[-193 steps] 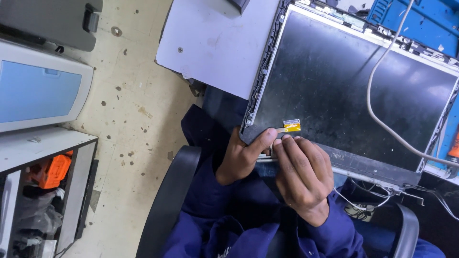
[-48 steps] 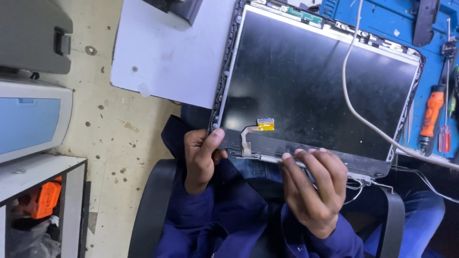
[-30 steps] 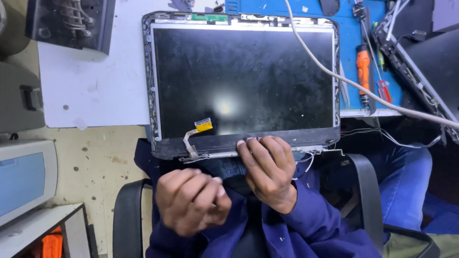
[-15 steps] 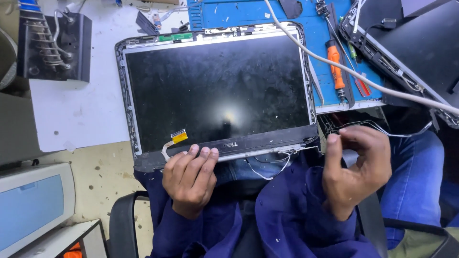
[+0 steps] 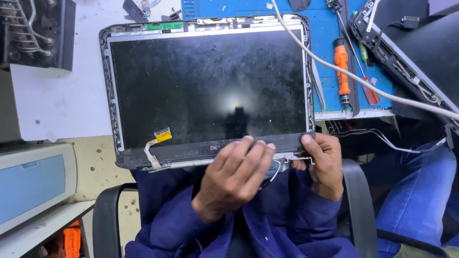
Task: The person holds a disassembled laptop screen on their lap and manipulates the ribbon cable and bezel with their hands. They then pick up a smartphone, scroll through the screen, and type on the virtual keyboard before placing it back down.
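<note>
the laptop screen (image 5: 208, 86) lies flat, half on the desk (image 5: 57, 105) and half over the lap. the left hand (image 5: 236, 174) presses spread fingers on its bottom edge to steady it. the right hand (image 5: 322, 162) grips the bottom right corner, by the metal hinge.

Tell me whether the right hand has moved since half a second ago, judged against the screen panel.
Yes. The right hand has come in from clear of the screen panel to grip its lower right corner.
</note>
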